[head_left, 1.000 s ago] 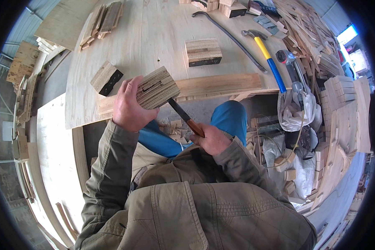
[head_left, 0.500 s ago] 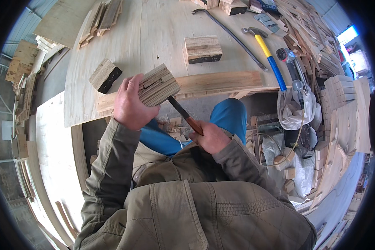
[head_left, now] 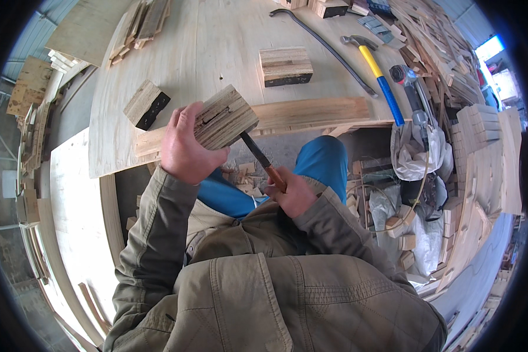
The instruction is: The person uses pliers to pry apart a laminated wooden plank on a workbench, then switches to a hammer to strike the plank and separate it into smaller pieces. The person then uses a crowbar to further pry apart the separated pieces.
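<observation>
My left hand (head_left: pixel 186 146) grips a layered plywood block (head_left: pixel 226 120) by its near left side, holding it tilted above the bench's near edge. A rough, dark split runs across the block's upper face. In my right hand (head_left: pixel 294 192) is a chisel (head_left: pixel 258 154) with a dark metal blade and a reddish-brown handle. Its blade tip meets the lower right edge of the block; the very end is hidden there. Two similar blocks with black-coated sides lie on the bench: one (head_left: pixel 146 104) left of my hand, another (head_left: pixel 286 66) farther off.
On the plywood bench (head_left: pixel 217 35) lie a pry bar (head_left: pixel 328 50) and a claw hammer (head_left: pixel 378 76) with a yellow and blue handle. A wood strip (head_left: pixel 311 114) runs along the near edge. A power tool (head_left: pixel 415 97), white sack (head_left: pixel 419 155) and wood piles stand right.
The block has turned slightly, its right side tipping so more of the side face shows. My right hand and the chisel have shifted a little; both grips are the same.
</observation>
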Demonstrator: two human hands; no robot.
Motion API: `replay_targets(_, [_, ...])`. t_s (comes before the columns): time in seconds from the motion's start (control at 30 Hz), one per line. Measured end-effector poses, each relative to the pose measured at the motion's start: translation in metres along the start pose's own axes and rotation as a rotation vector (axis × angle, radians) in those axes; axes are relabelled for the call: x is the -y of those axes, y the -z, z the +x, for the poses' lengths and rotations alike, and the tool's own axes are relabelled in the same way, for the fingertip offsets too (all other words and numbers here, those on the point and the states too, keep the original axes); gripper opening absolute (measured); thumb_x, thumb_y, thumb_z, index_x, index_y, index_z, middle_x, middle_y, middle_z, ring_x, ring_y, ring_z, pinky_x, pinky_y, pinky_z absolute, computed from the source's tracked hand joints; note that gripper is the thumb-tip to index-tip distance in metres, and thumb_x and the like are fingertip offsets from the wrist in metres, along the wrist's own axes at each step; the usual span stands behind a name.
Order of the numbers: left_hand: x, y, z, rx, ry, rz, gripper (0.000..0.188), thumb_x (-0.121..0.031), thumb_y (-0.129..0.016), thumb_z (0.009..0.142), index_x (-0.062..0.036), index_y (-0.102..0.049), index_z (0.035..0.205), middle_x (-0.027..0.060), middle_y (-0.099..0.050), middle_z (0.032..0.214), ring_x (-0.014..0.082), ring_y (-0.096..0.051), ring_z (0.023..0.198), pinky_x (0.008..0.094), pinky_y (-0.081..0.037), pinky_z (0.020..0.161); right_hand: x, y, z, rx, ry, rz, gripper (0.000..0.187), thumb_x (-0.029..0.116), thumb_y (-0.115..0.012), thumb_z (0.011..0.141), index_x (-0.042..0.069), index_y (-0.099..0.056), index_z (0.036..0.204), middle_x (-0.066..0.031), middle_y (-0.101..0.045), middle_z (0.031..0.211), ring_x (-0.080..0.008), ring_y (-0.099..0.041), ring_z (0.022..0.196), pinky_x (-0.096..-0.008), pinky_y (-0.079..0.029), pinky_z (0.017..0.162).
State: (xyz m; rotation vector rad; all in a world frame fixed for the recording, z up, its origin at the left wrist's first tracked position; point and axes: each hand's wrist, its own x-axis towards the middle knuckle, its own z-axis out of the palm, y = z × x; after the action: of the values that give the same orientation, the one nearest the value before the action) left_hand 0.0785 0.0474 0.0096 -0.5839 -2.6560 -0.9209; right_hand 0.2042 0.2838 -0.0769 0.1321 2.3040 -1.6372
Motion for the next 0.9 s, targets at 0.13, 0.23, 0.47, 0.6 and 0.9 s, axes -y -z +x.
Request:
replay_targets(0.13, [-0.001, 0.007, 0.003, 0.044, 0.035, -0.087, 0.087, -0.011, -0.094, 0.057, 0.0049, -0.060, 0.136, 0.0214, -0.064, 0.126, 0.0355, -0.067, 0.118, 0.0431, -0.054, 0.105, 0.004, 0.002, -0.004, -0.019, 0.024, 0.027, 0.024, 0.016, -0.075, 0.095, 0.003, -0.061, 0.109, -0.0121, -0.063, 0.085, -0.0209, -0.061, 0.082, -0.0383, -0.051, 0.080])
replay_targets(0.23, [0.000, 0.012, 0.004, 0.088, 0.060, -0.153, 0.089, -0.017, -0.093, 0.060, 0.0077, -0.059, 0.138, 0.0217, -0.064, 0.127, 0.0339, -0.067, 0.119, 0.0409, -0.053, 0.106, 0.008, 0.003, -0.006, -0.020, 0.046, 0.030, 0.026, 0.015, -0.075, 0.094, 0.002, -0.062, 0.113, -0.0136, -0.066, 0.088, -0.0223, -0.063, 0.084, -0.0382, -0.051, 0.081])
replay_targets(0.47, [0.006, 0.029, 0.007, 0.264, 0.317, -0.550, 0.095, -0.018, -0.093, 0.059, 0.0134, -0.058, 0.141, 0.0195, -0.069, 0.127, 0.0254, -0.066, 0.121, 0.0363, -0.049, 0.111, 0.017, 0.016, -0.010, 0.018, 0.141, -0.026, 0.036, 0.010, -0.078, 0.093, -0.001, -0.061, 0.123, -0.0202, -0.073, 0.102, -0.0279, -0.071, 0.091, -0.0398, -0.054, 0.086])
replay_targets(0.6, [0.019, 0.029, 0.006, 0.307, 0.325, -0.614, 0.095, -0.020, -0.093, 0.059, 0.0132, -0.058, 0.141, 0.0179, -0.070, 0.124, 0.0242, -0.067, 0.118, 0.0359, -0.051, 0.108, 0.024, 0.017, -0.012, 0.012, 0.199, -0.004, 0.035, 0.010, -0.079, 0.092, -0.001, -0.061, 0.119, -0.0218, -0.072, 0.097, -0.0347, -0.070, 0.088, -0.0420, -0.054, 0.082])
replay_targets(0.9, [0.024, -0.013, -0.013, 0.514, 0.422, -1.287, 0.088, -0.029, -0.085, 0.066, 0.0110, -0.061, 0.140, 0.0126, -0.074, 0.118, 0.0199, -0.071, 0.104, 0.0329, -0.058, 0.093, 0.050, 0.019, -0.016, 0.001, 0.424, -0.043, 0.033, 0.005, -0.079, 0.092, 0.001, -0.062, 0.120, -0.0156, -0.071, 0.094, -0.0237, -0.070, 0.084, -0.0347, -0.055, 0.079])
